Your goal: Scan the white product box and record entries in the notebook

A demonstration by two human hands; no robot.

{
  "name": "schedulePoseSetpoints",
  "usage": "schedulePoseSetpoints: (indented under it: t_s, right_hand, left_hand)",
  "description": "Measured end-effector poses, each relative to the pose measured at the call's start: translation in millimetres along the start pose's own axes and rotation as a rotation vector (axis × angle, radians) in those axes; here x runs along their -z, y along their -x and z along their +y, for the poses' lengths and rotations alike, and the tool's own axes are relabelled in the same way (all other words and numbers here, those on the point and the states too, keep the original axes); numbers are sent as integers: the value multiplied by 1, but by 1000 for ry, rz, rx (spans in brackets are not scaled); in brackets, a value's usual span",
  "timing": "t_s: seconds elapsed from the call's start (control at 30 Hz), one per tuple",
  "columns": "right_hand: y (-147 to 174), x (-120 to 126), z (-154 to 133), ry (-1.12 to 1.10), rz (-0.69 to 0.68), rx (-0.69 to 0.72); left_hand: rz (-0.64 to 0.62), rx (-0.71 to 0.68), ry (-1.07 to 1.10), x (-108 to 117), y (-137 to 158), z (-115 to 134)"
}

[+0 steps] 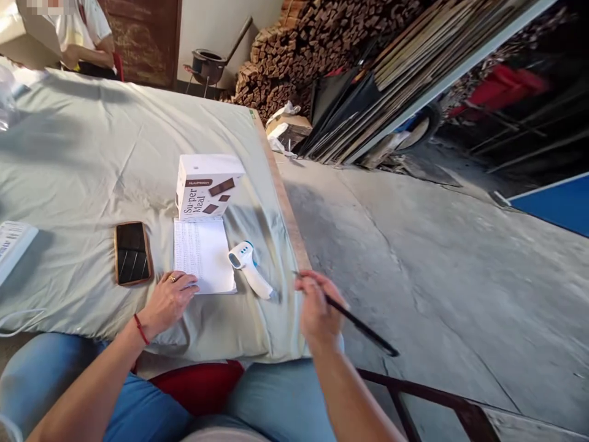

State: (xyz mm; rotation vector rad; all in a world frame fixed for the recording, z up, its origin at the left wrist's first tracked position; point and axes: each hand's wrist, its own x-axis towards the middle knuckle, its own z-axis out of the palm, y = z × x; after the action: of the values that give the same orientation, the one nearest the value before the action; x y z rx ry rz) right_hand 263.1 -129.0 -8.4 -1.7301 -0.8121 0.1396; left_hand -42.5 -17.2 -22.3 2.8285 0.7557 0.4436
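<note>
My right hand (319, 310) grips a long black pen (363, 328) at the table's right edge, its thin tip pointing left and its thick end sticking out over the floor. My left hand (171, 299) lies with loosely stretched fingers on the lower left corner of a notebook (214, 258). Rows of small writing cover the notebook's left part; its right part is blank. Just right of it lies a white infrared thermometer (252, 270) with blue buttons. Behind the notebook stands a white "Su-per Meal" box (202, 187). A phone (132, 253) in a brown case lies left of the notebook.
A pale cloth covers the table (92, 159). A white power strip (13, 248) with a cable lies at the left. Across the table sits another person (89, 37) near a cardboard box (30, 43). Stacked firewood (276, 67) and leaning boards (368, 104) stand beyond the concrete floor.
</note>
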Motion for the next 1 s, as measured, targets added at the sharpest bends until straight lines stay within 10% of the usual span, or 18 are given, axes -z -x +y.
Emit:
schedulePoseSetpoints:
  t_s: [0.2,0.4,0.57,0.73,1.0]
  right_hand:
    - [52,-67,-46,-146,-407,12]
    - [35,-100,-42,307,-566,558]
    - [21,-107,-36,556,-569,740]
    - [3,-84,-11,682,-315,418]
    - [-4,-80,1,401,-454,103]
  left_hand:
    - [21,10,-16,2,0,1]
    - [8,13,-6,0,-1,1]
    - [52,14,0,-1,0,-1]
    - [108,-8,8,-4,1,-4]
    - [175,-22,4,-6,1,-8]
